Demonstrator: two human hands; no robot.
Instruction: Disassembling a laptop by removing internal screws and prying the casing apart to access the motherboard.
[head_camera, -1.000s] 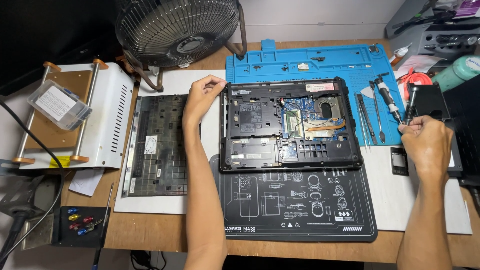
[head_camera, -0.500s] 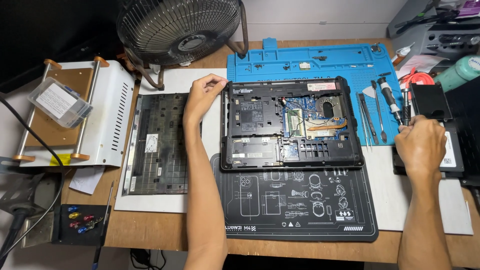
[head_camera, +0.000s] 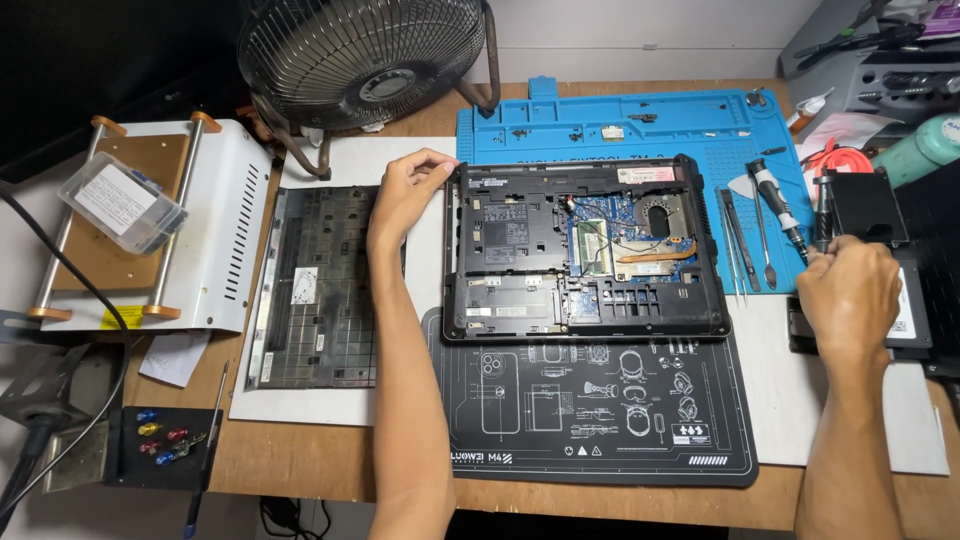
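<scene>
I see the opened laptop base (head_camera: 585, 250) lying in the middle of the frame, its long axis running left to right across the worktop (head_camera: 300, 460), its upper part on the blue mat (head_camera: 620, 125) and its lower edge on the black mat (head_camera: 590, 410).

My left hand (head_camera: 405, 195) sits at the base's upper left corner, fingertips curled against that edge; the grip there is a light pinch on the rim, not a full clench. This hand is plainly the nearer one to the base: it touches it.

My right hand (head_camera: 850, 290) is well apart, at the right of the frame, past the row of hand tools (head_camera: 765, 235) lying on the blue mat. It is closed, knuckles up, over a dark slim tool (head_camera: 822, 215) whose top pokes out above the fingers; I judge it grasps that tool, upright or nearly so. Just under it lies a flat black drive (head_camera: 905, 320).

The removed keyboard panel (head_camera: 320, 290) lies left of my left forearm, long axis up and down.
</scene>
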